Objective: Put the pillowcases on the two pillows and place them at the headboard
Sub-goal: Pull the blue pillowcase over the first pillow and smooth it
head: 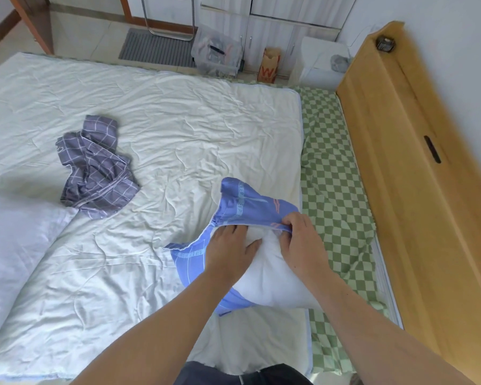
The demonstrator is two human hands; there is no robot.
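Observation:
A white pillow lies on the quilt near the bed's right side, its far end partly inside a blue patterned pillowcase. My left hand presses flat on the pillow, its fingertips under the case's opening edge. My right hand pinches the upper hem of the blue pillowcase. A crumpled grey checked pillowcase lies loose on the quilt to the left. A second white pillow rests bare at the left edge. The wooden headboard runs along the right.
A pale quilt covers most of the bed, over a green checked sheet showing beside the headboard. Beyond the bed stand a clear plastic box, a brown paper bag, a grey mat and white cabinets.

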